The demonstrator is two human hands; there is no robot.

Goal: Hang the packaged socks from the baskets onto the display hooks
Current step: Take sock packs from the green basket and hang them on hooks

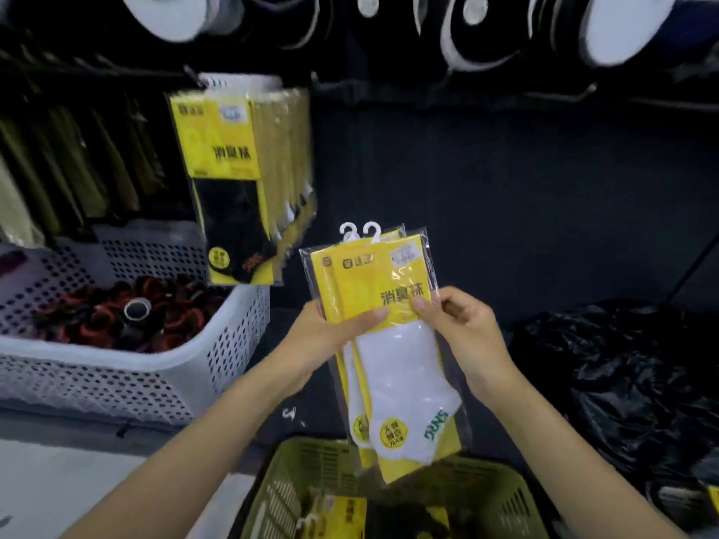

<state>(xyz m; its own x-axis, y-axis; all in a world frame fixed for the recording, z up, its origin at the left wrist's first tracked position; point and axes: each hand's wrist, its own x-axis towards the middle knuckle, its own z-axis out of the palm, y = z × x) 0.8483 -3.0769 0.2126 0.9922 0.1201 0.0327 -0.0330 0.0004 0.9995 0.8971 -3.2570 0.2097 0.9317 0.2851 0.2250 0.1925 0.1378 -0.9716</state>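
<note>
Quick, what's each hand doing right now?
Left hand: holding the white sock packs, thumb on front.
Right hand: pinching the same packs at the right side.

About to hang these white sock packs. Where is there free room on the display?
Free for the white sock packs: the dark panel between the hung black-sock packs and the black bag, where a hook looks empty. Crowded: the row hanging left of those packs, the white basket, the green basket.
</note>
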